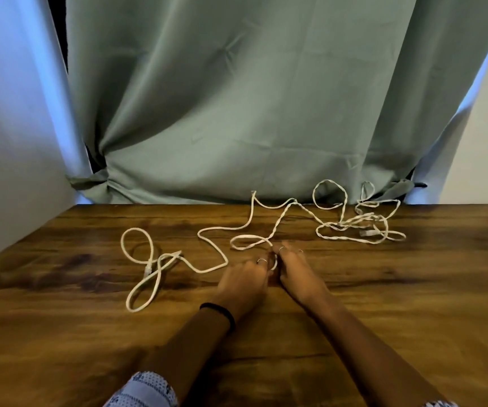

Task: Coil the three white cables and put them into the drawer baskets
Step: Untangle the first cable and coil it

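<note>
1. Here the left hand (244, 279) and right hand (297, 273) meet, fingertips pinched on a small loop of thin white braided cable (212, 230).
2. It snakes leftward in loose loops; a tangled heap of white cable (363, 224) lies far right (strands indistinguishable).
3. Dark wood-grain table (383, 318), backed by a creased grey-green curtain (237, 98).

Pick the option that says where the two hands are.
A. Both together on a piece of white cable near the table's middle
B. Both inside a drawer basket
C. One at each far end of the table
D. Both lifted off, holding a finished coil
A: the left hand and the right hand meet at a small loop of white cable on the wooden table; the rest lies uncoiled.
</note>
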